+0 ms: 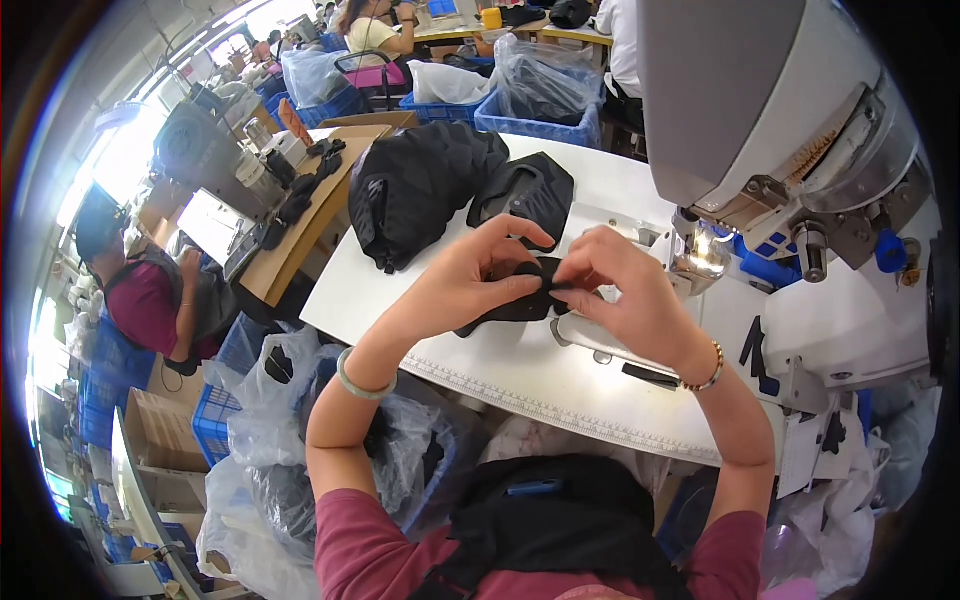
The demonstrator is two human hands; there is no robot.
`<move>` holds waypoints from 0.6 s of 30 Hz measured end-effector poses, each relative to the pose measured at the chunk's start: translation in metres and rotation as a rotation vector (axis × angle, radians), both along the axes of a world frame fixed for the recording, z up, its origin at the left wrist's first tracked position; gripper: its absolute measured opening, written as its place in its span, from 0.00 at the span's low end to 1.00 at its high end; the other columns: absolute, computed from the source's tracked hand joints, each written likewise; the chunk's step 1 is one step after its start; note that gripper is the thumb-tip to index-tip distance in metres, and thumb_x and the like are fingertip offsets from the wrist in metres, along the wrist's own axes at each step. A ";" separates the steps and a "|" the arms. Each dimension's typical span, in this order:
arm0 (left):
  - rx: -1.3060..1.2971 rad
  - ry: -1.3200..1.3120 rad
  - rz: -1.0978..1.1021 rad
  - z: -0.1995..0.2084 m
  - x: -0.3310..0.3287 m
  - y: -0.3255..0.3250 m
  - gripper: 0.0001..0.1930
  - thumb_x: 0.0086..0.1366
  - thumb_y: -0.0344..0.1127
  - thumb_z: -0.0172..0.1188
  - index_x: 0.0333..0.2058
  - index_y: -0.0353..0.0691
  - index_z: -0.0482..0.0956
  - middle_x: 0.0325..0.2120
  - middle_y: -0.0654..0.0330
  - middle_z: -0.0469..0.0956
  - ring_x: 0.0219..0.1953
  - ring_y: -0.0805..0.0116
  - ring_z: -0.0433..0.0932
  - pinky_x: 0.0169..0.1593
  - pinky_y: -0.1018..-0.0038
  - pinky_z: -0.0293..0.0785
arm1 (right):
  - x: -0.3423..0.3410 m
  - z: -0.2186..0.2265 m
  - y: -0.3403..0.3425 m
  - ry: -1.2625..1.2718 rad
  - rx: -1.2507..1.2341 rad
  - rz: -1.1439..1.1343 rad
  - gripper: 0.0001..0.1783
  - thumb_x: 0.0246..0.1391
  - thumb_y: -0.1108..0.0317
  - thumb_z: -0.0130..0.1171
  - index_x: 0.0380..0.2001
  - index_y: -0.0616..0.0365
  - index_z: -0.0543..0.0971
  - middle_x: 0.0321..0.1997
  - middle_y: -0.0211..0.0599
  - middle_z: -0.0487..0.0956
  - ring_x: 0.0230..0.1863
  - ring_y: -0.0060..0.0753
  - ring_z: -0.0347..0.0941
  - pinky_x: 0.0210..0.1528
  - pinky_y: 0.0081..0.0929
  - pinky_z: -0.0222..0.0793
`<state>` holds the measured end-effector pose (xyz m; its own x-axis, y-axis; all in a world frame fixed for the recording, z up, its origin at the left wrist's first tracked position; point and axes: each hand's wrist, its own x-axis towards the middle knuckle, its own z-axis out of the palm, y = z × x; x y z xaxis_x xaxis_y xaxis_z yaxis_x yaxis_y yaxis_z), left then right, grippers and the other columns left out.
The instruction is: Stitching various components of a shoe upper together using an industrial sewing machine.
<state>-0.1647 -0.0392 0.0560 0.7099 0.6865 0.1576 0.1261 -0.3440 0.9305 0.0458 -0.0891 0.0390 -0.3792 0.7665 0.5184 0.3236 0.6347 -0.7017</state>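
Lap: dark, soft fabric is seen bunched at the lower edge, between maroon sleeves.
Bags: crinkled clear plastic bags holding dark pieces are seen at lower left, beside blue crates.
Left wrist: a smooth pale green bangle is worn.
Right wrist: a bracelet of small gold-coloured beads is worn.
Table: a flat white work surface is shown, with a printed ruler strip along its near edge.
Left hand: the left hand is closed in a pinch on the black fabric piece, thumb beneath, fingers curled over its left end.
Right hand: the right hand is closed on the same piece, its right end being gripped between thumb and fingertips.
Black fabric piece: a small, limp, matte black fabric piece is held between both hands, just above the table, left of the machine's needle area.
Sewing machine: a grey and white sewing machine, smooth-cased with shiny metal parts, is seen at right, near the right hand.
Stack: padded, quilted black pieces are heaped farther back on the table, well apart from the hands.
Cardboard: a flat brown board bearing small black parts is seen at left.
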 end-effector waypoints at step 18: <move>-0.237 -0.156 0.020 -0.010 0.000 -0.004 0.15 0.56 0.21 0.58 0.44 0.33 0.73 0.23 0.69 0.73 0.28 0.86 0.68 0.34 0.88 0.63 | 0.000 -0.030 -0.020 -0.561 1.163 -0.124 0.07 0.46 0.73 0.54 0.30 0.62 0.76 0.38 0.37 0.77 0.37 0.29 0.74 0.42 0.20 0.73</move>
